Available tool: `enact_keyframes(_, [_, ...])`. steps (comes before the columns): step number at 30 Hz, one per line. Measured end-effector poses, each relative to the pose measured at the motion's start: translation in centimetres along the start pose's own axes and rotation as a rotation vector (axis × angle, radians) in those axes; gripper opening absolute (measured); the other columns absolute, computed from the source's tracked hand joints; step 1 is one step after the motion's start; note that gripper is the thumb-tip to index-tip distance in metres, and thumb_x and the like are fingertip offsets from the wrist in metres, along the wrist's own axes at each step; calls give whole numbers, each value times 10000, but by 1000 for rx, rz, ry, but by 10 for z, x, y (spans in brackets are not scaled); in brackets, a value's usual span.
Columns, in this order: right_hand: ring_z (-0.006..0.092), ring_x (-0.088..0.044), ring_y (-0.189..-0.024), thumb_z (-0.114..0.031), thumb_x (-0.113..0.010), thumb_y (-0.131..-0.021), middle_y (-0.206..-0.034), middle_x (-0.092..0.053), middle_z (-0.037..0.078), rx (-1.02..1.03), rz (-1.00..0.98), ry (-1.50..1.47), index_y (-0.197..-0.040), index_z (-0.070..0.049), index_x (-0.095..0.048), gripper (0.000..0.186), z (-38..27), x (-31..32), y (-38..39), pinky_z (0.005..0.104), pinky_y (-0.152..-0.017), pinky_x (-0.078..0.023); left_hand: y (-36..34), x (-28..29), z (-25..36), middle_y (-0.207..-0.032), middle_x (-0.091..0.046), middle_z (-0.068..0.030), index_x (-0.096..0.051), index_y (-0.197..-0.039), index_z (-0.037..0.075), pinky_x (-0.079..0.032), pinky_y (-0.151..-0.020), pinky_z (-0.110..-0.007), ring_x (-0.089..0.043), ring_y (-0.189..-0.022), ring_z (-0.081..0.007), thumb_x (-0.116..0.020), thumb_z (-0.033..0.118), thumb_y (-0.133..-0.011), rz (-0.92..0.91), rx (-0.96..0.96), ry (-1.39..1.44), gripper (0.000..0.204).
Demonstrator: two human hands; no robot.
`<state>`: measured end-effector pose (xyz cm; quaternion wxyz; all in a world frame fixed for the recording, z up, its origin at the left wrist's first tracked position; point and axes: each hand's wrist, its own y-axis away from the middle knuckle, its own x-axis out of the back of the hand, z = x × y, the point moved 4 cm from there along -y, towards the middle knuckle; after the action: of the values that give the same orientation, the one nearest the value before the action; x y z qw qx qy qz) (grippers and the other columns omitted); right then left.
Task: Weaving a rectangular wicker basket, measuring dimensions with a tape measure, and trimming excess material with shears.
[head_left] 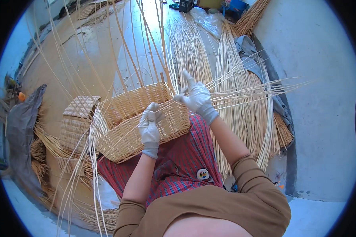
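Left hand and right hand, grips indeterminable, meet the basket at centre, tall canes obstructing upper left, bundles lying right.

Objects around the floor.
A clear plastic bag lies near a blue container; a grey sheet drapes far left.

Tall canes obstruct reaching beyond the basket, with narrow gaps between them.

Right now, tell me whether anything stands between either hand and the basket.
Nothing visible does: the gloved left hand is at the near wall of the woven basket, and the gloved right hand is by its right end.
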<state>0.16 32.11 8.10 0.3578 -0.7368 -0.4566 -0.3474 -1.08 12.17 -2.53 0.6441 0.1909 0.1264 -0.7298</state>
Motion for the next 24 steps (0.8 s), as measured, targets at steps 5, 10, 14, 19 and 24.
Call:
enact_keyframes(5, [286,-651,-816,-372,-801,-800,-734,-688,35,143,239,25,-1283,-103,-593,590,12,-29,3,421,-850,-468,-60,-53,58,-1036,-669,-92,-615,-1222,-24,-604,-758,-328,-679,-844,-176,-548,168,-1042,-125,-487,-281,272])
enact_keyframes(10, [301,-647,-773,-338,-777,-794,-678,-649,56,28,204,211,-1021,-136,-656,327,26,-57,-10,439,-818,-456,-78,-131,53,-1257,-636,-186,-577,-1303,0,-489,-1011,-419,-603,-1176,-330,-640,39,-907,-251,-768,-873,403])
enact_keyframes(14, [310,-650,-824,-339,-730,-859,-831,-688,93,145,355,88,-1104,-115,-683,336,9,-35,-6,456,-856,-457,9,-13,62,-1138,-685,-148,-665,-1199,84,-491,-987,-411,-638,-1106,-333,-645,-4,-882,-306,-691,-757,330])
enact_keyframes(19, [253,-669,-1033,-13,-693,-887,-1107,-699,126,241,427,-508,-1194,-20,-657,310,-82,-51,51,340,-932,-526,74,194,92,-1055,-630,-142,-624,-1143,-19,-502,-902,-372,-614,-948,-250,-700,125,-930,800,-280,-837,268])
enact_keyframes(24, [389,-683,-837,-273,-595,-923,-845,-689,167,657,-612,-502,-988,-169,-714,171,-232,-135,143,476,-740,-556,50,264,84,-1128,-673,-124,-623,-1255,-27,-512,-880,-325,-634,-990,-209,-656,225,-982,420,-121,-250,373])
